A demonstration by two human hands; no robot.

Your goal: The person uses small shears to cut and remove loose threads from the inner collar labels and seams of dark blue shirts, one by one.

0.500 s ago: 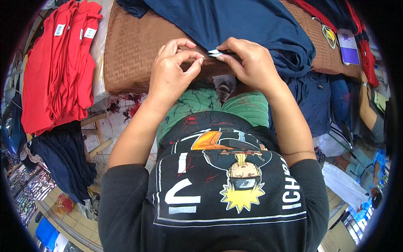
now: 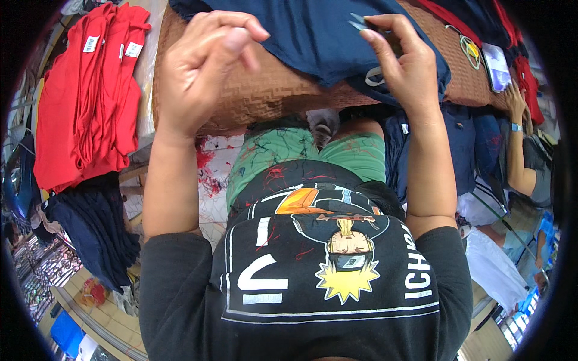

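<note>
My right hand point(image 2: 406, 60) holds a pair of thread snips point(image 2: 359, 23), its two pale blades pointing left and slightly apart. Beneath them a dark navy garment point(image 2: 301, 45) spreads over the brown patterned table cover point(image 2: 265, 90). A small pale loop point(image 2: 374, 77) shows on the cloth beside my right wrist. My left hand point(image 2: 201, 66) is raised above the cover at the garment's left side, somewhat blurred. Its fingers are loosely bent and apart, and I see nothing between them.
Red garments with white tags point(image 2: 90, 102) lie stacked at the left, above a dark navy pile point(image 2: 96, 228). More navy cloth point(image 2: 445, 150) hangs at the right. A yellowish cord loop point(image 2: 469, 51) and a purple-and-white card point(image 2: 497, 66) lie far right, near another person's hand point(image 2: 516, 99).
Both hands have risen and moved apart, the left leftward and the right rightward with the snips. The navy garment's near edge has shifted. Another person's hand has reached the card.
</note>
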